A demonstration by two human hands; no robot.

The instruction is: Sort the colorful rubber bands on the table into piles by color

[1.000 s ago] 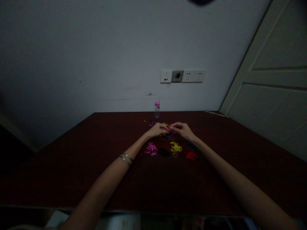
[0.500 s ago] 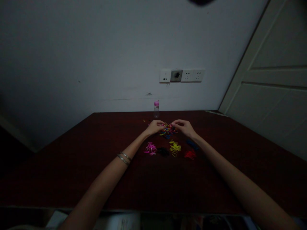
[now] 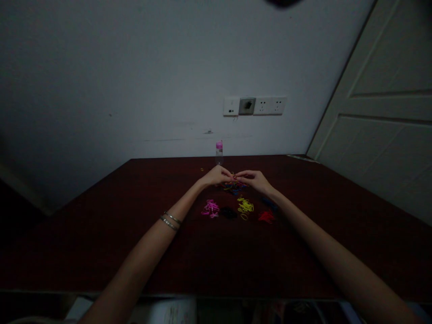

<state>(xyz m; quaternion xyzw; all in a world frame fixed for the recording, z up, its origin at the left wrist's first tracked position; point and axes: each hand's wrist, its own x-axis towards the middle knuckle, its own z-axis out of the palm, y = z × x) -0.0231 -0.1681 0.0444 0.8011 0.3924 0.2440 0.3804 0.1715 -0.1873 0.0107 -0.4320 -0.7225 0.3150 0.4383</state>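
Over a mixed pile of coloured bands (image 3: 232, 186), my left hand (image 3: 218, 175) and my right hand (image 3: 254, 179) nearly meet at the fingertips. Both have thumb and forefinger pinched together; whatever lies between them is too small to make out. Nearer to me are separate small heaps: pink bands (image 3: 211, 207), black bands (image 3: 228, 213), yellow bands (image 3: 245, 206) and red bands (image 3: 266, 217). Blue bands (image 3: 269, 203) lie beside my right wrist, partly hidden by it.
A clear bottle with a pink cap (image 3: 219, 152) stands behind my left hand, near the wall. One loose yellow band (image 3: 201, 169) lies left of it on the dark red table (image 3: 101, 225). Sockets (image 3: 254, 106) are on the wall.
My hands have come closer together above the mixed pile. My right hand has moved left, and my left hand has risen slightly.
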